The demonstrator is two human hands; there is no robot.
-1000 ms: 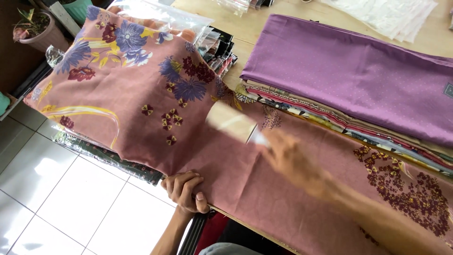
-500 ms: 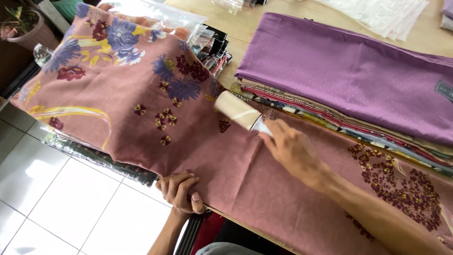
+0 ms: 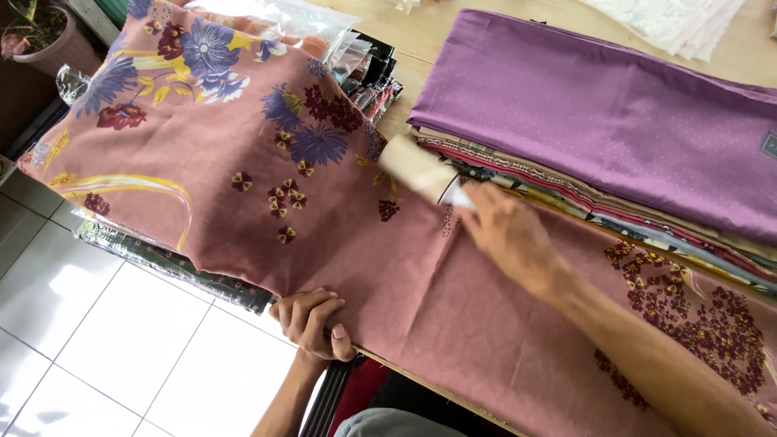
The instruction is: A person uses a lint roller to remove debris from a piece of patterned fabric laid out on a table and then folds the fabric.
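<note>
- right hand [image 3: 510,235] grips lint roller [image 3: 417,167] by its handle
- left hand [image 3: 312,321] clenches pink floral cloth [image 3: 243,186] at table edge
- cloth likely soft, light, slides; pin the hem

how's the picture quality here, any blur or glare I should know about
Head view: the right hand and the lint roller it holds are slightly motion-blurred; the left hand gripping the pink floral cloth is sharp; daylight glares on the floor tiles.
</note>
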